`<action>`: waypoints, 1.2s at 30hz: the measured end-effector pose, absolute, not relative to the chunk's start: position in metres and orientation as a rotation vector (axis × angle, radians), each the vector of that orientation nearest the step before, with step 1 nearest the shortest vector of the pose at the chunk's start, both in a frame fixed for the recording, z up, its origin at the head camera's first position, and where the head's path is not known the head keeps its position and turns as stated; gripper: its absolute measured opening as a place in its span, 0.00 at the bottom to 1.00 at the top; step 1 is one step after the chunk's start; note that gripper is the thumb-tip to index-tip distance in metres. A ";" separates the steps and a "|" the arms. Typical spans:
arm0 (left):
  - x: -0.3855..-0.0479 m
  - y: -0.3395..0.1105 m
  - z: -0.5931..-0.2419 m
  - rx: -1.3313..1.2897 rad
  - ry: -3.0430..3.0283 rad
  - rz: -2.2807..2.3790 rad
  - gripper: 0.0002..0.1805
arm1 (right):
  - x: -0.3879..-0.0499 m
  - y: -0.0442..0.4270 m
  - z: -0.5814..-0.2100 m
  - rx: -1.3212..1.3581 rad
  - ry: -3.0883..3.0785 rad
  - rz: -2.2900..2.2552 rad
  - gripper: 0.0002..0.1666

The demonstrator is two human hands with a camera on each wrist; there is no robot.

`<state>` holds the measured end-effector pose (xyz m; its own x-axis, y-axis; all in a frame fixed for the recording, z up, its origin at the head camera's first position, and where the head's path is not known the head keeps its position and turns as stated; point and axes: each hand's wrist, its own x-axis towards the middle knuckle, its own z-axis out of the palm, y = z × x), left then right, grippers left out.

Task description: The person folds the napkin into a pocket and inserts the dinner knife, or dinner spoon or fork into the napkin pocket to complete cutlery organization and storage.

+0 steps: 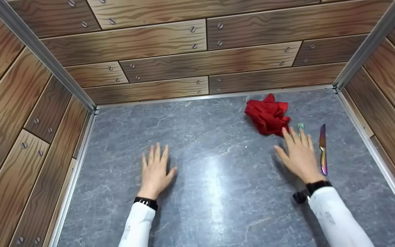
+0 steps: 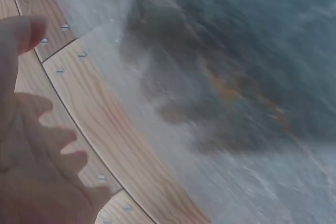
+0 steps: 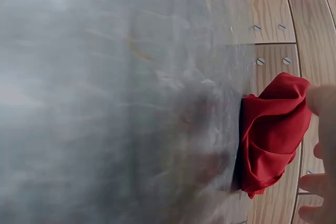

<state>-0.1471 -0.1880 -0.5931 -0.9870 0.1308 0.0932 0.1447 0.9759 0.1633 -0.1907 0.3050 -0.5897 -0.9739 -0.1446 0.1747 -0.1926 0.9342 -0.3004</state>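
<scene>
A crumpled red cloth (image 1: 267, 115) lies towards the back right of the grey surface; it shows in the right wrist view too. My right hand (image 1: 299, 157), fingers straight and spread, hovers just in front of the cloth and grips nothing. Past its fingertips pokes a small greenish metal end, perhaps fork tines (image 1: 301, 126), the rest hidden beneath the hand. Right of that hand lies a knife (image 1: 323, 149) with a rainbow sheen, blade pointing away. On the left side, my left hand (image 1: 155, 174) is held over bare surface with fingers extended, holding nothing.
Wood-patterned panels close in the grey surface (image 1: 197, 137) at the back (image 1: 170, 65), left (image 1: 29, 161) and right (image 1: 386, 130). Metal rails run along the panel edges and corners. Each wrist wears a black strap.
</scene>
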 end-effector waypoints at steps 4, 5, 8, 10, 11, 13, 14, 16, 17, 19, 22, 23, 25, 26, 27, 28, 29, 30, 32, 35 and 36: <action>-0.153 -0.175 -0.590 -0.279 -3.085 -0.319 0.46 | -0.214 0.304 -0.585 0.273 -2.901 0.520 0.42; -0.155 -0.171 -0.590 -0.297 -3.088 -0.331 0.46 | -0.221 0.303 -0.585 0.275 -2.895 0.527 0.42; -0.162 -0.157 -0.588 -0.351 -3.089 -0.356 0.45 | -0.238 0.301 -0.583 0.267 -2.895 0.563 0.40; -0.166 -0.148 -0.586 -0.388 -3.085 -0.379 0.45 | -0.248 0.299 -0.582 0.254 -2.911 0.595 0.40; -0.168 -0.143 -0.585 -0.402 -3.088 -0.389 0.45 | -0.253 0.298 -0.582 0.243 -2.925 0.612 0.41; -0.171 -0.134 -0.584 -0.430 -3.091 -0.402 0.44 | -0.262 0.294 -0.583 0.227 -2.956 0.627 0.42; -0.172 -0.129 -0.584 -0.444 -3.089 -0.403 0.44 | -0.266 0.292 -0.583 0.221 -2.972 0.631 0.42; -0.174 -0.121 -0.584 -0.476 -3.077 -0.413 0.44 | -0.272 0.287 -0.586 0.212 -3.005 0.639 0.43; -0.175 -0.118 -0.584 -0.489 -3.073 -0.412 0.44 | -0.274 0.284 -0.588 0.217 -3.022 0.644 0.42; -0.175 -0.112 -0.585 -0.517 -3.062 -0.418 0.43 | -0.276 0.275 -0.592 0.245 -3.060 0.662 0.41; -0.176 -0.104 -0.586 -0.550 -3.062 -0.429 0.42 | -0.276 0.261 -0.598 0.306 -3.109 0.649 0.37; -0.176 -0.102 -0.587 -0.554 -3.067 -0.436 0.42 | -0.275 0.255 -0.600 0.330 -3.121 0.635 0.37; -0.177 -0.100 -0.588 -0.567 -3.074 -0.445 0.42 | -0.273 0.245 -0.603 0.370 -3.118 0.591 0.36; -0.177 -0.099 -0.588 -0.571 -3.076 -0.448 0.42 | -0.272 0.240 -0.605 0.391 -3.107 0.568 0.36; -0.177 -0.098 -0.588 -0.572 -3.078 -0.450 0.42 | -0.270 0.234 -0.606 0.410 -3.095 0.551 0.35; -0.178 -0.097 -0.587 -0.572 -3.077 -0.450 0.42 | -0.269 0.229 -0.607 0.432 -3.081 0.545 0.35; -0.178 -0.097 -0.587 -0.571 -3.074 -0.452 0.42 | -0.268 0.224 -0.608 0.462 -3.065 0.541 0.34; -0.179 -0.096 -0.587 -0.570 -3.067 -0.451 0.41 | -0.267 0.218 -0.608 0.495 -3.049 0.539 0.34; -0.180 -0.094 -0.585 -0.560 -3.055 -0.450 0.41 | -0.263 0.207 -0.609 0.566 -3.038 0.540 0.33; -0.184 -0.090 -0.582 -0.551 -3.020 -0.452 0.41 | -0.257 0.190 -0.610 0.669 -3.039 0.555 0.33; -0.186 -0.088 -0.581 -0.551 -3.006 -0.454 0.41 | -0.254 0.184 -0.609 0.702 -3.042 0.565 0.33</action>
